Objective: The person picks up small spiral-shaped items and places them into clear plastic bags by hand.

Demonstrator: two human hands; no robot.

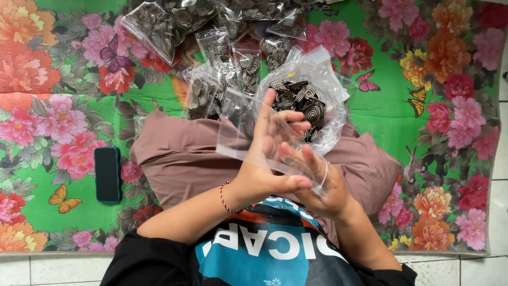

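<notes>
Head view, looking straight down at a person seated on the floor. A floral mat (pixel 63 106) covers most of the frame: bright green ground, big pink, orange and red flowers, butterflies. Pale floor tiles (pixel 476 267) show along the bottom edge and the right edge, past the mat border.

A dusty-pink cushion (pixel 180 153) lies across the lap, on top of the mat. Both hands meet above it at frame centre. The left hand (pixel 272 140) is open, fingers fanned upward, palm pressed flat against an empty clear zip bag (pixel 238 132). The right hand (pixel 317 182) is below it, fingers loosely spread under the same bag, the zip strip crossing its fingers; it is a flat hold between the two palms, not a fist. A red string bracelet (pixel 225 198) sits on the left wrist.

Just behind the hands, on the cushion's far edge, stands a large open plastic bag (pixel 309 95) full of dark swirl-patterned snack pieces. Further back, a heap of small filled packets (pixel 211 47) of the same swirl pieces lies on the mat, reaching the top edge.

A dark smartphone (pixel 108 175) lies face down on the mat, left of the cushion, well apart from the hands.
</notes>
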